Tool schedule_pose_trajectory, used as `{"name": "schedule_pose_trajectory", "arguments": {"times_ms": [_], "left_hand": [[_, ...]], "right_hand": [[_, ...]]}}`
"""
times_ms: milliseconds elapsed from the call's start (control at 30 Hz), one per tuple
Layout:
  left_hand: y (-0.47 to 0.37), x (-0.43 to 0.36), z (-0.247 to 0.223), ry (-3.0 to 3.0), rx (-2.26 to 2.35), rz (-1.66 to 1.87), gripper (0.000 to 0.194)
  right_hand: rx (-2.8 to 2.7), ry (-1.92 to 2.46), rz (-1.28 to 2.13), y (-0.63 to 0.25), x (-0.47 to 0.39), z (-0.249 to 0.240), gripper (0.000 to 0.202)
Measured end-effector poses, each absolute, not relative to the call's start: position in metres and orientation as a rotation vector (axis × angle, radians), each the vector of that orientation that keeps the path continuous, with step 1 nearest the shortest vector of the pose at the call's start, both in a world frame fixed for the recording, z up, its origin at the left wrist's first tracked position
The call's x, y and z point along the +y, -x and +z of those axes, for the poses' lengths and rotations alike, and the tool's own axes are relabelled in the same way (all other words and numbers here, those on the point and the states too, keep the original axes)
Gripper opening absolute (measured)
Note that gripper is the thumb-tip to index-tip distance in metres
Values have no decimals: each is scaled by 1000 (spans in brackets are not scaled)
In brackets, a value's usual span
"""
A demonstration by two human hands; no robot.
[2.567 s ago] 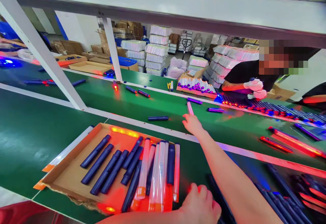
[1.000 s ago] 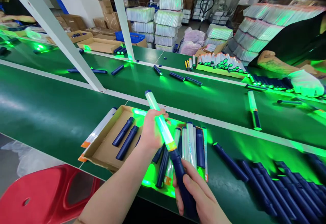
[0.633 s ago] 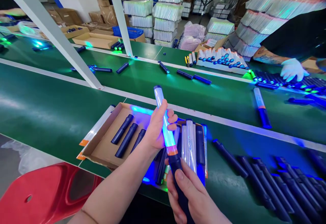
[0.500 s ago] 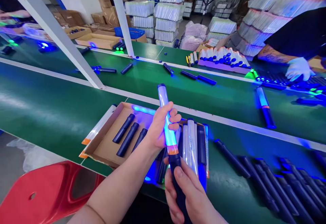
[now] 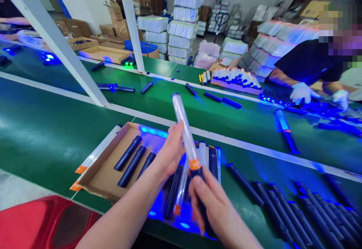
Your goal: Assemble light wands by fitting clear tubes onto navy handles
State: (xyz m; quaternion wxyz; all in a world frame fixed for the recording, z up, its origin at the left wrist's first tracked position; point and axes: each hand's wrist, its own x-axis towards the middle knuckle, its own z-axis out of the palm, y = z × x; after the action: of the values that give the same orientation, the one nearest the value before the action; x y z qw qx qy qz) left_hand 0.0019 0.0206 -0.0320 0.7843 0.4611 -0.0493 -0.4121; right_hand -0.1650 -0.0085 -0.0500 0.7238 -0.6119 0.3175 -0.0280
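Observation:
A light wand (image 5: 185, 134) with a clear whitish tube, an orange band and a black handle is held tilted in front of me, its tube unlit. My right hand (image 5: 207, 196) is wrapped round the black handle. Against the left side of the tube, my left hand (image 5: 173, 149) is closed, with its fingertips partly hidden behind the wand. Below both hands lies a cardboard tray (image 5: 103, 166). Black handles (image 5: 131, 166) rest in its left part, and wands with clear tubes (image 5: 182, 190) and black pieces lie on its right side under blue light.
Several black handles (image 5: 283, 211) lie on the green bench at the right. A white rail (image 5: 158, 119) and slanted post (image 5: 65, 49) stand ahead. Beyond, a lit wand (image 5: 287, 132) lies near a co-worker's gloved hands (image 5: 302, 92). A red stool (image 5: 31, 222) stands at lower left.
The wand's blue light has gone out. My left fingers no longer show wrapped over the tube's right side. The view has shifted, bringing the co-worker's second gloved hand into sight.

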Motion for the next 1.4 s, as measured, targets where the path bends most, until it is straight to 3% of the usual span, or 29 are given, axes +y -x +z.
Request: {"name": "schedule_pose_trajectory", "arguments": {"times_ms": [67, 200, 300, 433, 533, 667, 800, 933, 1033, 1167, 1233, 1333, 1400], "left_hand": [[-15, 34, -40, -1213, -196, -775, 56], [-30, 71, -70, -1569, -451, -420, 39], [-15, 85, -89, -1785, -676, -505, 28], [17, 80, -98, -2131, -1010, -540, 19], [24, 78, -94, -2453, -1183, -370, 24], [14, 84, -87, -2777, -1333, -317, 31], [10, 78, -89, -2909, -1441, -214, 39], [7, 68, -93, -2935, -1551, -81, 33], [-7, 71, -90, -2786, -1423, -106, 27], [-22, 70, -70, -2093, -794, -580, 31], [-17, 56, -54, -1678, -451, -765, 31], [6, 24, -32, -1155, -65, -1050, 22], [22, 3, -23, -939, 61, -1188, 32]], "right_hand": [[714, 1644, -208, 144, -72, -35, 50], [1054, 1987, -242, 95, -209, -21, 25], [1206, 2138, -245, 72, -264, -29, 23], [1148, 2319, -240, 80, -236, -40, 21], [888, 2391, -114, 115, -163, -46, 30], [631, 2523, -28, 166, -94, -56, 24], [790, 2417, -169, 201, -108, -70, 29], [970, 2423, -180, 234, -145, -78, 22], [1054, 2473, -117, 257, -158, -83, 11], [1056, 2493, -17, 269, -162, -95, 25], [1045, 2472, -30, 271, -157, -97, 21], [1013, 2404, -131, 275, -135, -82, 14], [926, 2235, -201, 279, -109, -64, 25]]}}
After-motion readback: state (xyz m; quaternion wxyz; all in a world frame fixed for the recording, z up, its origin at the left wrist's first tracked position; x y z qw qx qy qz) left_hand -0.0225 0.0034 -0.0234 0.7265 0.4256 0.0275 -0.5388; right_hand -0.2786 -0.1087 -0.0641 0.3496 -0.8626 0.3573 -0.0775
